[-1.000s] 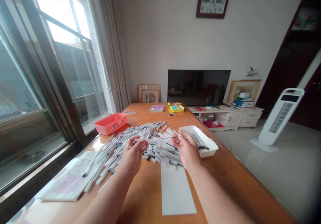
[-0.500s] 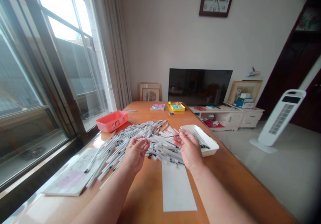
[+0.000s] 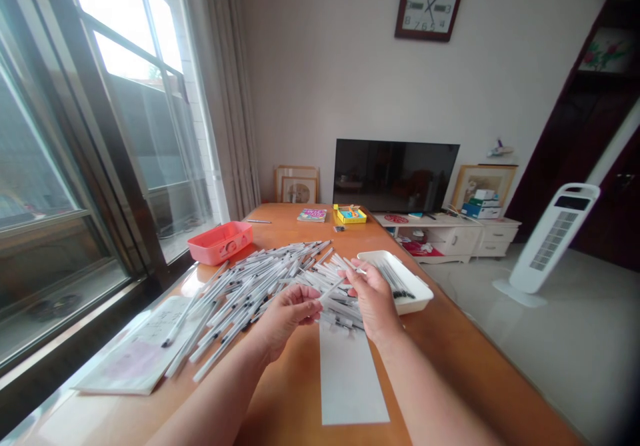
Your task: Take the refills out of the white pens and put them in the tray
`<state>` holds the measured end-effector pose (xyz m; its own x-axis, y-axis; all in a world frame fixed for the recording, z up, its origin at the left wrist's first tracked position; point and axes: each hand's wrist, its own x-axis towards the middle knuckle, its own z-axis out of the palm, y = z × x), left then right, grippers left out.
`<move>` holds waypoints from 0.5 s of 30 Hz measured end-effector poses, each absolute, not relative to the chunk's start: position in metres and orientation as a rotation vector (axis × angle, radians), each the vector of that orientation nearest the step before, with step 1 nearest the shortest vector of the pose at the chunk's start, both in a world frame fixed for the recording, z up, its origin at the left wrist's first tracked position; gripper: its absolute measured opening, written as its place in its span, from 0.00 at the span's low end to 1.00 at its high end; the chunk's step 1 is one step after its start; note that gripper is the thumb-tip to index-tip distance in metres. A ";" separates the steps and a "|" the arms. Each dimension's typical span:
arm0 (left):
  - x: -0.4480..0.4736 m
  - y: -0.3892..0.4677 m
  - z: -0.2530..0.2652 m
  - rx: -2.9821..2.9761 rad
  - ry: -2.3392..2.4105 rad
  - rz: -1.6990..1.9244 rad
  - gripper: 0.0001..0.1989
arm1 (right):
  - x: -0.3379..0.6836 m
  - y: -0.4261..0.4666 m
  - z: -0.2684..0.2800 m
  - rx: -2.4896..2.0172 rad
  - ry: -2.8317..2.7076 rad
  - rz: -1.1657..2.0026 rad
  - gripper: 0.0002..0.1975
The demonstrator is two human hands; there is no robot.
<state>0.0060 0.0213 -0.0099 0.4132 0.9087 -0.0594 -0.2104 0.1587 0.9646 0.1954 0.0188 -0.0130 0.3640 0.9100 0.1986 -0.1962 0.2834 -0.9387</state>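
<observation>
A slim, pale pen barrel (image 3: 332,290) slants between my two hands above a heap of similar parts. My left hand (image 3: 293,313) pinches its near end between thumb and fingertips. The fingers of my right hand (image 3: 374,296) are closed at its far end. Another pale stick shows at the right fingertips; whether it is held or lies behind them I cannot tell. Beneath and beyond the hands spreads the heap of clear pen barrels (image 3: 265,273), many with black tips. Beside my right hand, a white tray (image 3: 423,294) contains several thin dark-tipped refills.
A white paper strip (image 3: 353,383) lies in front of the heap. On the left are a red plastic basket (image 3: 220,249) and a booklet (image 3: 133,359) with pens across it. A yellow box (image 3: 351,217) and a colourful book (image 3: 312,215) sit at the table's far end.
My left hand has moved right and slightly down, closer to my right hand. A thin dark stick showed between the hands before; now a pale barrel is there. The view has shifted slightly.
</observation>
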 end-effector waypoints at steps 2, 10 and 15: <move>0.008 0.017 -0.008 1.224 0.744 0.840 0.13 | 0.194 0.017 -0.011 -1.013 -0.948 0.891 0.29; 0.009 0.014 -0.008 1.391 0.725 0.770 0.12 | 0.189 0.011 -0.011 -1.020 -1.100 0.861 0.32; 0.007 0.014 -0.009 1.399 0.719 0.767 0.10 | 0.189 0.009 -0.010 -0.991 -1.091 0.829 0.35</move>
<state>0.0067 0.0141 -0.0086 0.5746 0.8184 0.0085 -0.0442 0.0207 0.9988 0.1894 0.0093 -0.0101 0.2650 0.9100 0.3189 -0.0629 0.3463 -0.9360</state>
